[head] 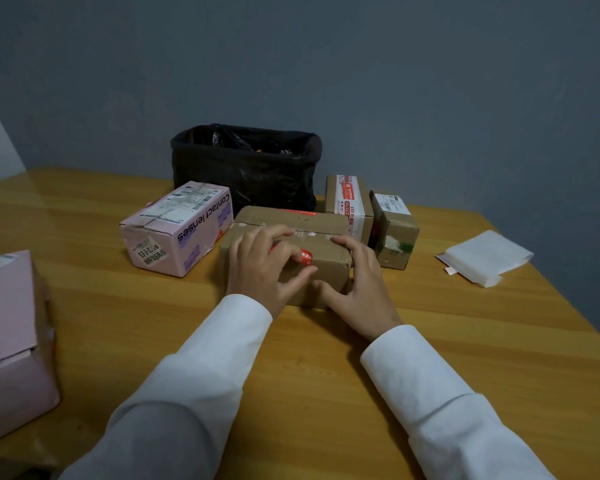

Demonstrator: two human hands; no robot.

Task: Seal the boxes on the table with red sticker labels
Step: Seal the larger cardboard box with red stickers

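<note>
your left hand (264,268) lies across the top of the brown cardboard box (321,237) mid-table (326,375), fingers loosely bent, pressing a glossy red sticker (303,256) near its front edge. your right hand (357,282) cups the box's right corner, fingers curled on it. a pink box (181,230) sits left; a black-lined bin (243,164) behind.
</note>
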